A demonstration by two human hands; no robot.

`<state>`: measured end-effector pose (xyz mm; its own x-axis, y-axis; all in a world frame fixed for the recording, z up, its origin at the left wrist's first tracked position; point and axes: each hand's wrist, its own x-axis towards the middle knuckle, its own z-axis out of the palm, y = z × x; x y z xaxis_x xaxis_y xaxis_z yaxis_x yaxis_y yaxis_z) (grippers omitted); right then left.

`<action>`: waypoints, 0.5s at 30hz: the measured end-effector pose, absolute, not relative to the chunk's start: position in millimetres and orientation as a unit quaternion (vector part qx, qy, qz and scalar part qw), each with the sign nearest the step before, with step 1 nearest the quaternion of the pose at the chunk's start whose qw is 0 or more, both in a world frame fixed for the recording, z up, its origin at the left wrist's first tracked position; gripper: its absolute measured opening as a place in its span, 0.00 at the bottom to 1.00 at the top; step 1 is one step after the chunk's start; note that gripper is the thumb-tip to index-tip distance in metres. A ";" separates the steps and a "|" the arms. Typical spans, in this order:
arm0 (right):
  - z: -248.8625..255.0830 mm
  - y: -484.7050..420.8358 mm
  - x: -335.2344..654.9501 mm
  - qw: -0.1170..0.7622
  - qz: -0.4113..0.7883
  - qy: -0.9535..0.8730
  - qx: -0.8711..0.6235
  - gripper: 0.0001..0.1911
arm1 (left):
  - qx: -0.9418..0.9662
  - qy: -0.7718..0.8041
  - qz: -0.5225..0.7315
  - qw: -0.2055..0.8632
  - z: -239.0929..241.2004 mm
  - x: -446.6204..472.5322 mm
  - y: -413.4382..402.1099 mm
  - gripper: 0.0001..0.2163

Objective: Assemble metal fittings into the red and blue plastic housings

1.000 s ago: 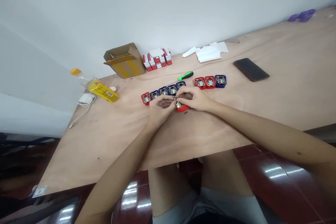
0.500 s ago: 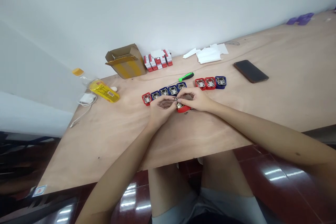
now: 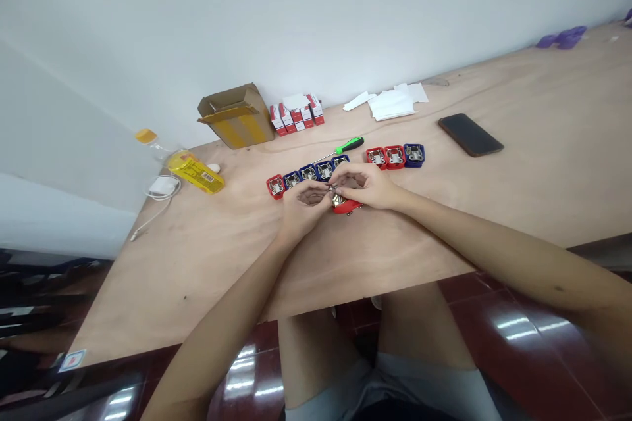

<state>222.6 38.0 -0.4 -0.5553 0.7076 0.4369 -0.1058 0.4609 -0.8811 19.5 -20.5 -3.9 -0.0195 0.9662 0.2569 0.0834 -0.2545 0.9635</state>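
Observation:
My left hand (image 3: 302, 209) and my right hand (image 3: 374, 187) meet at the middle of the table, fingertips pinched together on a small metal part (image 3: 331, 189). The part is too small to name and half covered by the fingers. Right under them lies a red battery terminal clamp (image 3: 347, 207) with shiny metal inside, partly hidden by my right hand. A small screw (image 3: 350, 214) lies at its near edge. Just beyond my hands runs a row of blue clamps (image 3: 308, 172) with a red clamp (image 3: 275, 187) at its left end.
Two red clamps (image 3: 394, 156) and a blue clamp (image 3: 413, 154) stand to the right. Behind are a green-black screwdriver (image 3: 350, 145), small red-white boxes (image 3: 296, 117), a carton (image 3: 241, 125) and papers (image 3: 392, 105). A bottle (image 3: 197, 171), charger (image 3: 164, 185) and phone (image 3: 471, 134) lie farther out.
Hardly anything differs. The fingers of both hands stay together on the small metal part, with a very slight shift of my right fingers; the view has moved a touch.

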 end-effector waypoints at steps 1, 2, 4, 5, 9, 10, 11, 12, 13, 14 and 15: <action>-0.8 38.2 222.4 0.424 0.479 -0.742 -0.200 0.10 | 0.572 0.458 0.548 0.404 -4.1 19.5 -20.4 0.13; -1.0 38.8 222.5 0.425 0.476 -0.743 -0.202 0.10 | 0.572 0.457 0.549 0.404 -4.3 19.2 -20.2 0.13; -1.1 41.4 224.4 0.438 0.449 -0.747 -0.219 0.10 | 0.571 0.457 0.550 0.403 -4.4 17.9 -19.0 0.13; -0.9 43.5 226.3 0.447 0.425 -0.752 -0.233 0.09 | 0.568 0.459 0.552 0.402 -4.1 16.6 -18.0 0.12; -0.7 53.5 238.6 0.406 0.356 -0.802 -0.256 0.10 | 0.546 0.463 0.564 0.410 -2.1 7.7 -12.5 0.13; -1.1 55.6 241.3 0.380 0.359 -0.816 -0.246 0.10 | 0.544 0.462 0.561 0.420 -1.5 5.1 -11.3 0.13; -1.7 57.4 243.4 0.357 0.363 -0.828 -0.234 0.09 | 0.542 0.459 0.554 0.434 -1.0 2.7 -10.5 0.13; -2.4 58.6 244.7 0.337 0.367 -0.838 -0.223 0.08 | 0.544 0.456 0.541 0.450 -0.7 0.7 -10.1 0.13; -3.1 59.4 245.2 0.322 0.369 -0.846 -0.212 0.07 | 0.549 0.452 0.525 0.467 -0.5 -0.7 -10.0 0.13; -3.5 59.8 245.1 0.309 0.368 -0.853 -0.203 0.06 | 0.556 0.449 0.505 0.485 -0.6 -1.5 -10.3 0.13; -3.5 59.8 244.7 0.298 0.365 -0.860 -0.194 0.05 | 0.562 0.445 0.486 0.500 -0.9 -1.7 -10.7 0.13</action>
